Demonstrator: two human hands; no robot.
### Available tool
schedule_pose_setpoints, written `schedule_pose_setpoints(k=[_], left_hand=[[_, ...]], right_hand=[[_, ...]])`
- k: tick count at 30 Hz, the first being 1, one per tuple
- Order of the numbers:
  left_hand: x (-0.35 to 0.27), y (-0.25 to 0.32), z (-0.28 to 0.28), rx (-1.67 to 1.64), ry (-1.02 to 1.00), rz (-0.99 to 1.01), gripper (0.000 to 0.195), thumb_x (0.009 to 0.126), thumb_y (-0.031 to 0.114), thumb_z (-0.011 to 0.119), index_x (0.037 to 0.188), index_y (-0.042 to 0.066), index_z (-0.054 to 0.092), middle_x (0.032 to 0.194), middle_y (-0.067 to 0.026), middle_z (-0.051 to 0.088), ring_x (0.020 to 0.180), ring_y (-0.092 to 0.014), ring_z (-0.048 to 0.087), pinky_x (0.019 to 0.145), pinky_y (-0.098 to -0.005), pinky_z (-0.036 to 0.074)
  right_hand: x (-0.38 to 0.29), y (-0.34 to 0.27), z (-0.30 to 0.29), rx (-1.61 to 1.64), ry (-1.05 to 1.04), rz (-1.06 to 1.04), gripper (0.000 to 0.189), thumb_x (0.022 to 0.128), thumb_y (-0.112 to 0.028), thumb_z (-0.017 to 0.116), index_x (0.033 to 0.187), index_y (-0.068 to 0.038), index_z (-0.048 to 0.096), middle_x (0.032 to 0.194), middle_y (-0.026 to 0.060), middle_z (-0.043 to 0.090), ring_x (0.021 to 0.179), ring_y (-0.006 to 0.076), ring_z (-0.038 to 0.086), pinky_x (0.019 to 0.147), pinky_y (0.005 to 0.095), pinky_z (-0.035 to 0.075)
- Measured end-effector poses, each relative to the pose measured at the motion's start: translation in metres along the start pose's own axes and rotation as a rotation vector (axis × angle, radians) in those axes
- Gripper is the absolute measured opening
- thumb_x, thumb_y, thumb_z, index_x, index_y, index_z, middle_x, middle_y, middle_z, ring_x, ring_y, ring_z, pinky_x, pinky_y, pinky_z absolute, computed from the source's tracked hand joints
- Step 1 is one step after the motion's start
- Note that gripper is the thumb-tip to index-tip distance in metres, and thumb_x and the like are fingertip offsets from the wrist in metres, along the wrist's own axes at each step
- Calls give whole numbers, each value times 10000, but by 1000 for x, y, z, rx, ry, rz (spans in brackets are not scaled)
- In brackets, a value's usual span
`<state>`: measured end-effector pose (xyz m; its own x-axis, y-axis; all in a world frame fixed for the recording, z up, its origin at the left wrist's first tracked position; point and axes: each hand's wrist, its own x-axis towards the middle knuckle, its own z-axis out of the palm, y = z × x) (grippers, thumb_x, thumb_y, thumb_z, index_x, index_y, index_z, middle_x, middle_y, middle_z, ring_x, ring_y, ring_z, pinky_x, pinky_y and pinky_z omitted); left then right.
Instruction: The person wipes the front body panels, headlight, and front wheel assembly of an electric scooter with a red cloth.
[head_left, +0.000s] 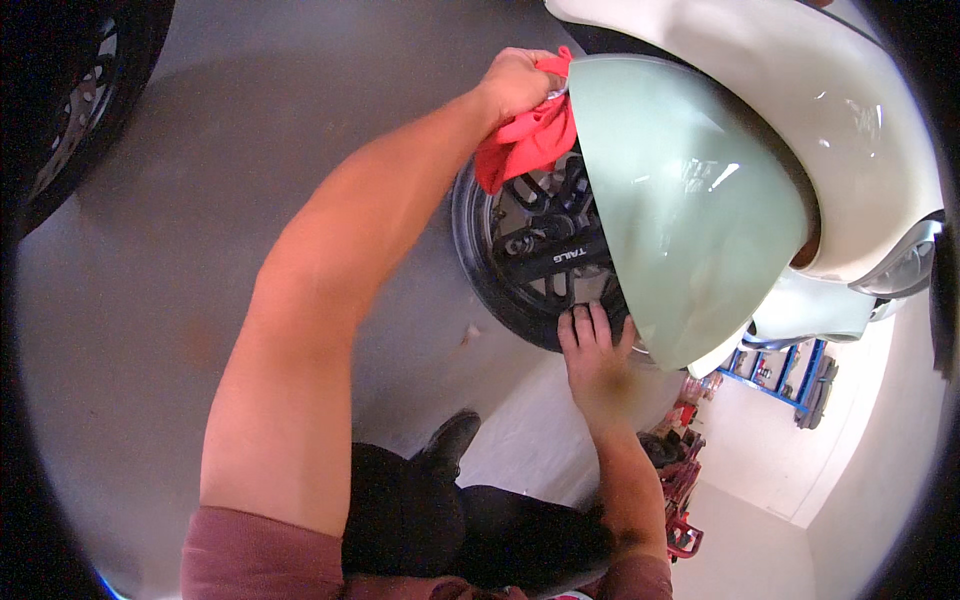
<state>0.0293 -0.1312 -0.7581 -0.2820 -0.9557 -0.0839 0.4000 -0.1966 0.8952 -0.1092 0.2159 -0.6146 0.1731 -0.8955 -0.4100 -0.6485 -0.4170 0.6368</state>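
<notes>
My left hand (521, 84) grips a bunched red cloth (529, 142) at the upper rim of a glossy mint-green scooter fender (682, 202). The cloth hangs over part of the black front wheel (559, 289), and its top touches the fender's edge. My right hand (596, 356) lies on the lower part of the tyre, fingers spread, just beside the fender's lower tip. Below the fender, a black suspension arm (551, 255) with the maker's name TAILG crosses the spoked rim. The fender hides much of the wheel.
Cream front bodywork (862, 112) curves around the fender, with a headlamp (900, 259) at the right. Another vehicle's wheel (82, 105) stands at upper left on the grey floor (187, 300). Red equipment (679, 480) and a blue shelf rack (784, 379) are by the white wall.
</notes>
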Motion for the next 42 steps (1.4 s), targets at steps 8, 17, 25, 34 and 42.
schedule_pose_setpoints(k=[8,17,25,34,42], left_hand=[[-25,2,-35,59,-181,64,250,929,61,764,1178,34,765,939,-22,764,798,-90,672,715,-277,553],[-138,-40,-44,-76,-408,173,406,880,-77,632,1269,27,684,1143,-83,743,1033,-163,674,915,-320,545],[-106,-68,5,336,-697,548,505,803,-111,631,1284,38,674,1249,-220,663,1235,-367,632,1061,-410,490],[-134,-100,1,279,-584,484,487,815,-76,647,1285,48,671,1216,-220,681,1206,-367,651,1043,-429,502],[-146,-87,-53,182,-543,29,382,795,-4,718,1174,35,707,1003,-60,750,954,-190,695,873,-371,552]], right_hand=[[0,6,14,8,74,-25,388,949,-198,566,1325,-120,622,1376,41,595,1393,252,472,1094,608,353],[-1,3,9,36,110,-16,385,934,-175,560,1304,-92,631,1312,79,624,1378,274,492,1177,655,239],[-1,3,10,50,113,-43,410,924,-182,552,1310,-69,634,1295,96,627,1359,289,502,1209,678,186],[-2,3,6,43,118,-63,407,918,-172,568,1302,-59,641,1278,90,632,1322,284,527,1193,684,226],[1,3,3,46,115,-54,393,924,-159,554,1297,-73,643,1286,96,629,1323,281,531,1197,679,229]])
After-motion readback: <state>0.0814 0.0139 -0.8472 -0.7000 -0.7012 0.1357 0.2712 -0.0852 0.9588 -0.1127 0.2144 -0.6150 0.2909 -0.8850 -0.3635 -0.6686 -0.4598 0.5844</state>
